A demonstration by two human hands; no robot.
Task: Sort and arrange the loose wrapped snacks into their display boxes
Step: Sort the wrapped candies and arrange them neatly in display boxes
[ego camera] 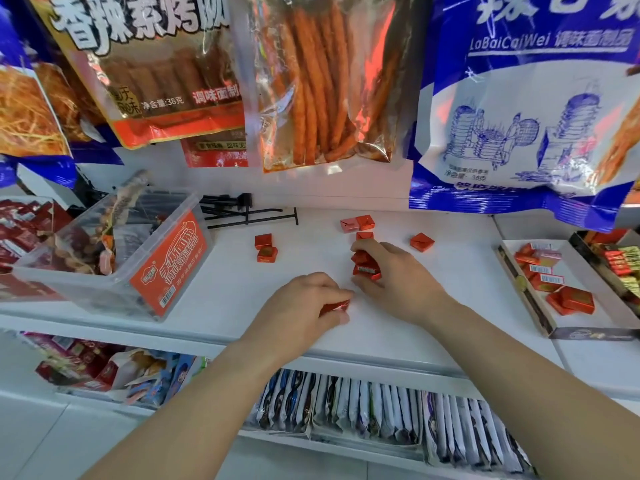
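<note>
Partway through, by the look of it: the left hand (308, 299) curls its fingers round one red wrapped snack (335, 306), and the right hand (393, 271) clamps a small stack (365, 266) of them on the white shelf (450, 292). Several loose cubes (421, 242) lie scattered further back, unsorted, while the display box (529, 299) at the right holds only a handful.
</note>
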